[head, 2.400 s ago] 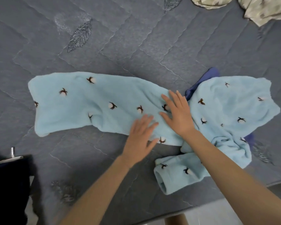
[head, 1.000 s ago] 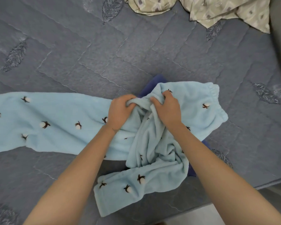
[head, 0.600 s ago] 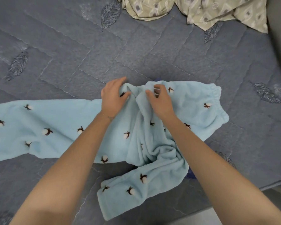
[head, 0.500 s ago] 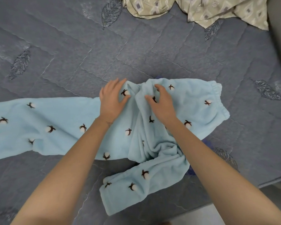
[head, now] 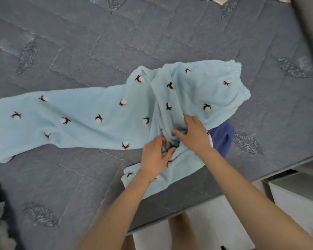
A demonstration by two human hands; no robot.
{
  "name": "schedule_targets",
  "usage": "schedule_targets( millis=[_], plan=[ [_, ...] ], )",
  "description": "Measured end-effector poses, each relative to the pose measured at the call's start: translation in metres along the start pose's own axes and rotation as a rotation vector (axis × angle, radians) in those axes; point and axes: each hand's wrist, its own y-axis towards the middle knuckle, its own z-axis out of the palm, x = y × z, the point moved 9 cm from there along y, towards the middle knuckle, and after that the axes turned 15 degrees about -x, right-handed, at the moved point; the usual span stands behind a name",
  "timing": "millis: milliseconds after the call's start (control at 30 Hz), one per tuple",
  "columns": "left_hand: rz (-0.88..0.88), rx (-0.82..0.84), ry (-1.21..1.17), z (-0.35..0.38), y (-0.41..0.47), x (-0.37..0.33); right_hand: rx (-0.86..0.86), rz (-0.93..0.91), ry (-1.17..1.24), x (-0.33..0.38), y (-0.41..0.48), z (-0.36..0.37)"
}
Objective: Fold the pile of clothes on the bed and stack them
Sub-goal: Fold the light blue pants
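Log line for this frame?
pants: one leg flat, other bunched | left hand: grips pants | right hand: grips pants

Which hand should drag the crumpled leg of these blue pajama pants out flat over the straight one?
Left. The left hand grips the crumpled leg of the pajama pants, on the side where the straight leg lies; the right hand sits at the crotch, better for anchoring.

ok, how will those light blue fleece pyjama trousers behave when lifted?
Probably floppy: the light blue fleece pyjama trousers bunch into folds where left hand and right hand grip. Likely grippy, given fuzzy pile. The long leg would probably drape.
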Motion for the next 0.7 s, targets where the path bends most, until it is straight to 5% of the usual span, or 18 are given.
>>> schedule_targets(
  millis=[100, 267, 533, 700],
  plan=[
    [-0.105, 0.135, -0.112, 0.002, -0.022, 0.007, -0.026, 0.093, 0.078, 0.001, -0.009, -0.002],
    [-0.032, 0.452, -0.122, 0.004, -0.066, 0.018, -0.164, 0.178, 0.231, 0.018, -0.013, -0.015],
    [0.271, 0.48, 0.163, -0.001, -0.096, 0.054, -0.24, 0.291, 0.489, 0.048, -0.025, 0.0],
    [0.124, 0.296, 0.0, -0.031, -0.096, 0.064, -0.296, 0.282, 0.451, 0.059, -0.031, 0.004]
  ],
)
